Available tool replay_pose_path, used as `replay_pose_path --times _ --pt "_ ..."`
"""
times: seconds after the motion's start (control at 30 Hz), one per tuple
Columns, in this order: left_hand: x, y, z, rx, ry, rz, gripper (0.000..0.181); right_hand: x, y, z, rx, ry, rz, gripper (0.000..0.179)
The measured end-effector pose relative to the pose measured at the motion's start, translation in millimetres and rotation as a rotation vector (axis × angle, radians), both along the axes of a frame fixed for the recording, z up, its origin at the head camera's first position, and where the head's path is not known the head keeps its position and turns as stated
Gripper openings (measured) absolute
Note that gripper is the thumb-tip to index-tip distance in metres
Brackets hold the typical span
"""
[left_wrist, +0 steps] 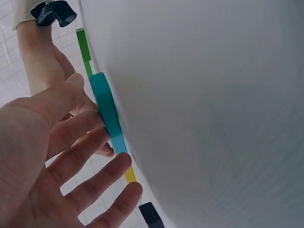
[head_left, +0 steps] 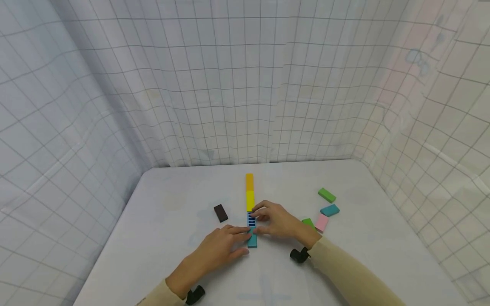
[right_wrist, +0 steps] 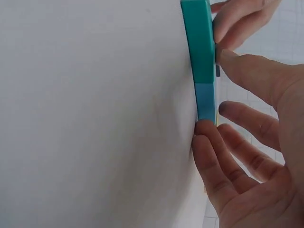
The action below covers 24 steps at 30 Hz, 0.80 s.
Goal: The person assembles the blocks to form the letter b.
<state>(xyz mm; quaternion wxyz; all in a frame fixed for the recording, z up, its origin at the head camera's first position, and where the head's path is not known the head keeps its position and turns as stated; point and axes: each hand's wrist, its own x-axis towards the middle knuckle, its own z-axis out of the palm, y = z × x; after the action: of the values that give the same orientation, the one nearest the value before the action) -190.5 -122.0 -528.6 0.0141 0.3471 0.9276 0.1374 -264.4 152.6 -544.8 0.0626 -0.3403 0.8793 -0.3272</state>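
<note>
A straight row of small blocks runs away from me in the head view: a teal block (head_left: 252, 243) nearest, then a light blue block (head_left: 251, 222) with dark slots, a yellow block (head_left: 250, 200) and an orange block (head_left: 249, 182). My left hand (head_left: 220, 247) reaches in from the left, its extended fingers touching the teal block's side. From the right, my right hand (head_left: 278, 221) arches loosely over the light blue block. In the right wrist view, that hand's thumb lies by the teal block (right_wrist: 200, 42), and its lower fingertips are at the light blue block (right_wrist: 205, 100).
Left of the row lies a dark block (head_left: 220, 213). To the right are a green block (head_left: 327, 195), a second teal block (head_left: 330, 210), a pink block (head_left: 321, 223) and another green block (head_left: 308, 222), partly behind my right wrist. Gridded white curtains enclose the white table (head_left: 172, 187).
</note>
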Motion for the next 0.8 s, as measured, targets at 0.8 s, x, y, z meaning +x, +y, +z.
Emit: replay_pose_path --times 0.8 --pt "4.9 -4.1 -5.1 -0.089 -0.031 -0.023 0.075 -48.5 -30.2 35.0 0.026 0.084 0.124 0.04"
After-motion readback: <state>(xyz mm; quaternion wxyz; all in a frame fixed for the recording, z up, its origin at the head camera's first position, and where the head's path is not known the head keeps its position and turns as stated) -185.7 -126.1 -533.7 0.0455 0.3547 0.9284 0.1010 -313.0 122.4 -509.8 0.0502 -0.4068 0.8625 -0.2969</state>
